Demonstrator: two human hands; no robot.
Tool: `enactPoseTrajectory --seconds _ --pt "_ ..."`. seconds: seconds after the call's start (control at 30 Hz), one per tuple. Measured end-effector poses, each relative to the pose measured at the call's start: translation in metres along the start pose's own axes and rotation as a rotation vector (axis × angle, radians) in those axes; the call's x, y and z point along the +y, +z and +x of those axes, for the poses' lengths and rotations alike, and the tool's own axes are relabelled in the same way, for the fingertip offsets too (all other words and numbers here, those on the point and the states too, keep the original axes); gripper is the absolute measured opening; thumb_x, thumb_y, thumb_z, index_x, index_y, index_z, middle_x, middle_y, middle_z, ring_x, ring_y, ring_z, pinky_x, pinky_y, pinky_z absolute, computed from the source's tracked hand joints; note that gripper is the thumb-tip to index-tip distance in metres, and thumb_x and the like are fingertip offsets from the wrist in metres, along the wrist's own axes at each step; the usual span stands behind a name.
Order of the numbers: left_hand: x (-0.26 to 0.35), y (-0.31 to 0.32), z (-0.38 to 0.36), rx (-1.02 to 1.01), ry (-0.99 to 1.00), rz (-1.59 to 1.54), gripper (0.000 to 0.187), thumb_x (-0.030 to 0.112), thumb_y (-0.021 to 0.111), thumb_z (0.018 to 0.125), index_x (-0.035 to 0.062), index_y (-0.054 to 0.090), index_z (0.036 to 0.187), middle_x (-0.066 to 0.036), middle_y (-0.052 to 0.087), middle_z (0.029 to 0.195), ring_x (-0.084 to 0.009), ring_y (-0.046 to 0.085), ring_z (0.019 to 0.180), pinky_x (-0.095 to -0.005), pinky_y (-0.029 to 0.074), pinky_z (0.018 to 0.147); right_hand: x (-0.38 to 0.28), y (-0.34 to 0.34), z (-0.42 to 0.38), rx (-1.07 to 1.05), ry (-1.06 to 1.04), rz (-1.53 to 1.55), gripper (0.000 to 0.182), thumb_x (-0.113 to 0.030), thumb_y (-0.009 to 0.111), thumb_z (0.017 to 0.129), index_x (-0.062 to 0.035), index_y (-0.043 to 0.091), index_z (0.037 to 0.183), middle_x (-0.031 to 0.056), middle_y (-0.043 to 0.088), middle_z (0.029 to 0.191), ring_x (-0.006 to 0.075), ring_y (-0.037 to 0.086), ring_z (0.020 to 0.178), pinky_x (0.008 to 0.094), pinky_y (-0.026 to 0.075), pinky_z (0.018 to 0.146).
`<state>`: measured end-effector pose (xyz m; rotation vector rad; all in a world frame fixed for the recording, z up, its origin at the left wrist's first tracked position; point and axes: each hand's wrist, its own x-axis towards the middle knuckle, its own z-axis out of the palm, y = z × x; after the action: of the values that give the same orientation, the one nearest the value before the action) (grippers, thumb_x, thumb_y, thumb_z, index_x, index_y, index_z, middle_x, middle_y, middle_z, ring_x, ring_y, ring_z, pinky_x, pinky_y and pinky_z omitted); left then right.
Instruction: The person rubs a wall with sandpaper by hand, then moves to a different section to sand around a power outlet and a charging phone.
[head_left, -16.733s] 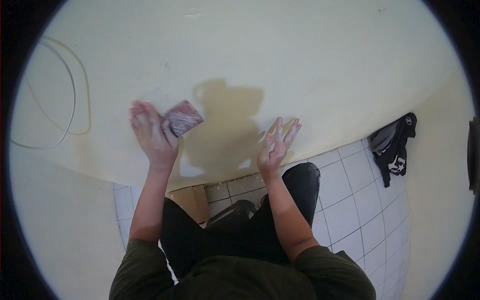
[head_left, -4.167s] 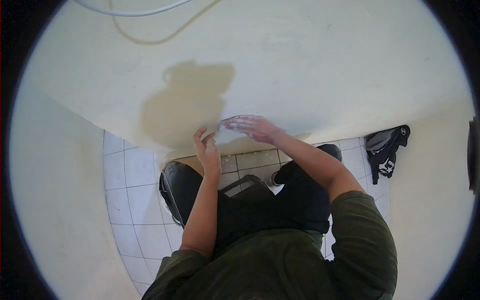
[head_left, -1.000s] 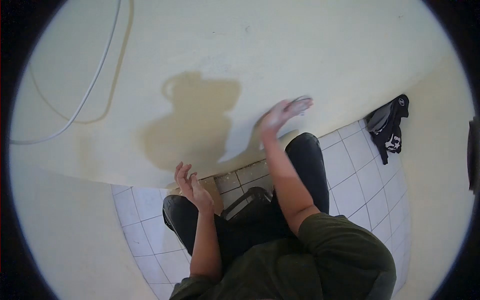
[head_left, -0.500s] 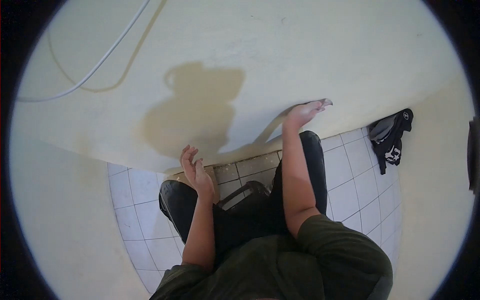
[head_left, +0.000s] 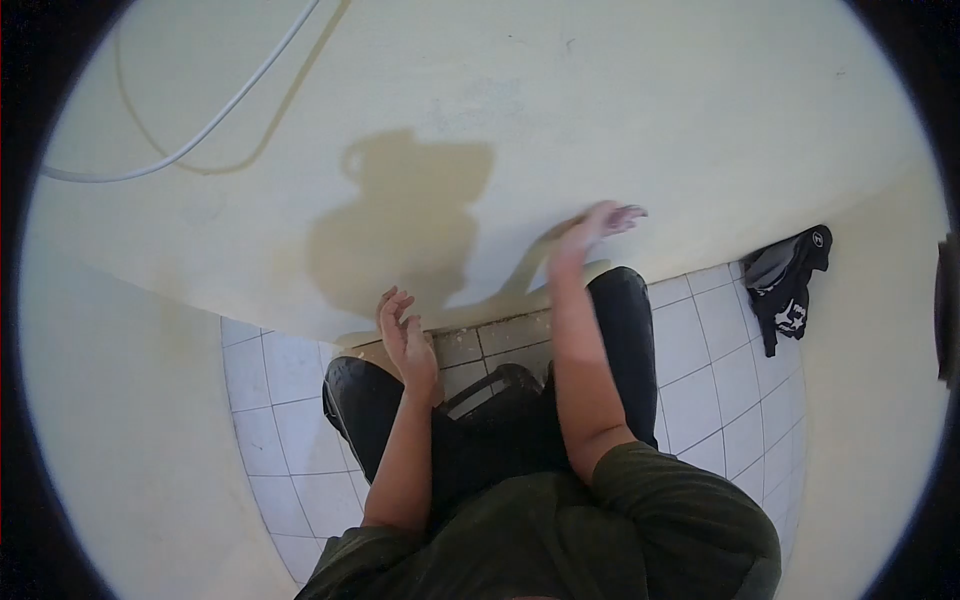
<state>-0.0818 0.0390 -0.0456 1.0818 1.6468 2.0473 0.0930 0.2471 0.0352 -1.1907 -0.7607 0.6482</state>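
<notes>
My right hand [head_left: 598, 228] is at the pale yellow wall [head_left: 700, 130], above my right knee. It is smeared by motion and looks whitish. Its fingers are drawn together, with something small and greyish at their tips that I cannot make out. In the air over my left knee, close to the wall, my left hand [head_left: 407, 335] is held up with loosely bent fingers apart and nothing in it.
A white cable [head_left: 235, 100] hangs in a curve at the upper left. Dark clothing [head_left: 785, 285] lies on the tiled floor [head_left: 700, 400] by the right corner. Something dark and curved [head_left: 490, 390] shows between my knees. Shadows of my head and arm fall on the wall.
My right hand has shifted a little left along the wall and is more blurred. My left hand has moved slightly right, its fingers still bent. The whole view has shifted slightly.
</notes>
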Motion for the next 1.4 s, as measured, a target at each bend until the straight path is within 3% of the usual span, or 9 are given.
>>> enactPoseTrajectory --seconds 0.13,0.33,0.5,0.63,0.83,0.93,1.0,1.17,1.4 --pt "0.01 0.002 0.002 0.039 -0.026 -0.051 0.051 -0.014 0.046 0.086 0.0057 0.056 0.132 -0.013 0.047 0.146 -0.024 0.058 0.12 -0.0368 0.046 0.101 0.007 -0.014 0.047 0.07 -0.057 0.105 0.079 -0.041 0.033 0.112 0.004 -0.008 0.162 0.0222 -0.016 0.171 0.0362 -0.017 0.159 0.0493 -0.007 0.128" --pt "0.014 0.017 0.002 -0.035 -0.021 0.038 0.047 -0.011 0.045 0.088 0.0053 0.057 0.131 -0.014 0.048 0.146 -0.0237 0.06 0.117 -0.035 0.048 0.095 0.029 0.029 -0.104 -0.213 -0.448 -0.118 0.079 -0.032 0.034 0.111 0.01 -0.012 0.159 0.0297 -0.018 0.168 0.0416 -0.021 0.156 0.0535 -0.012 0.125" --pt "0.015 0.022 -0.004 -0.194 0.093 0.144 0.043 -0.008 0.047 0.089 0.0046 0.059 0.128 -0.015 0.05 0.145 -0.0232 0.061 0.115 -0.0336 0.049 0.089 -0.006 0.007 -0.017 -0.014 -0.014 0.007 0.083 -0.036 0.037 0.111 0.0068 -0.014 0.16 0.026 -0.018 0.17 0.0401 -0.02 0.157 0.0544 -0.011 0.125" --pt "0.02 0.029 -0.014 -0.243 0.02 0.132 0.041 -0.007 0.048 0.089 0.0035 0.059 0.128 -0.016 0.05 0.145 -0.0238 0.063 0.113 -0.0332 0.049 0.086 0.012 -0.017 0.032 0.009 -0.146 -0.027 0.082 -0.036 0.039 0.111 0.0056 -0.011 0.161 0.0252 -0.018 0.17 0.0403 -0.018 0.158 0.0529 -0.009 0.126" --pt "0.009 0.044 -0.01 -0.313 0.042 0.183 0.045 -0.007 0.049 0.09 0.0046 0.058 0.132 -0.016 0.05 0.146 -0.0246 0.063 0.114 -0.0342 0.05 0.087 0.042 0.022 -0.105 -0.207 -0.275 -0.048 0.068 -0.018 0.036 0.11 0.0076 0.0 0.162 0.0283 -0.012 0.17 0.0444 -0.017 0.157 0.0531 -0.009 0.125" --pt "0.004 0.044 -0.013 -0.342 0.007 0.201 0.046 -0.007 0.049 0.09 0.0048 0.058 0.135 -0.017 0.05 0.146 -0.0256 0.063 0.114 -0.0359 0.051 0.088 0.062 0.015 -0.067 -0.115 -0.713 -0.173 0.066 -0.015 0.037 0.11 0.0066 0.003 0.163 0.0279 -0.012 0.171 0.0462 -0.016 0.157 0.0555 -0.007 0.125" --pt "0.009 0.044 -0.014 -0.379 0.015 0.254 0.046 -0.006 0.049 0.091 0.0045 0.057 0.135 -0.017 0.049 0.147 -0.0265 0.063 0.115 -0.0368 0.05 0.09 0.038 0.004 -0.016 -0.01 -0.302 -0.155 0.064 -0.012 0.036 0.11 0.0056 0.005 0.163 0.0285 -0.006 0.171 0.0444 -0.011 0.158 0.0536 -0.003 0.127" --pt "0.001 0.042 -0.018 -0.433 0.068 0.234 0.044 -0.003 0.048 0.093 0.004 0.058 0.135 -0.017 0.047 0.15 -0.0267 0.062 0.117 -0.0376 0.05 0.093 0.011 -0.019 0.045 0.169 -0.212 -0.002 0.062 -0.01 0.036 0.11 0.006 0.008 0.163 0.0266 -0.005 0.172 0.0378 -0.003 0.16 0.0464 0.004 0.129" --pt "-0.019 0.052 -0.019 -0.527 -0.005 0.207 0.043 -0.001 0.045 0.095 0.0029 0.057 0.137 -0.018 0.045 0.151 -0.0278 0.059 0.121 -0.0397 0.049 0.099 0.001 0.009 -0.087 -0.198 -0.34 0.064 0.064 -0.008 0.04 0.109 0.0057 0.01 0.163 0.0291 -0.001 0.171 0.046 -0.008 0.158 0.0527 -0.001 0.127"
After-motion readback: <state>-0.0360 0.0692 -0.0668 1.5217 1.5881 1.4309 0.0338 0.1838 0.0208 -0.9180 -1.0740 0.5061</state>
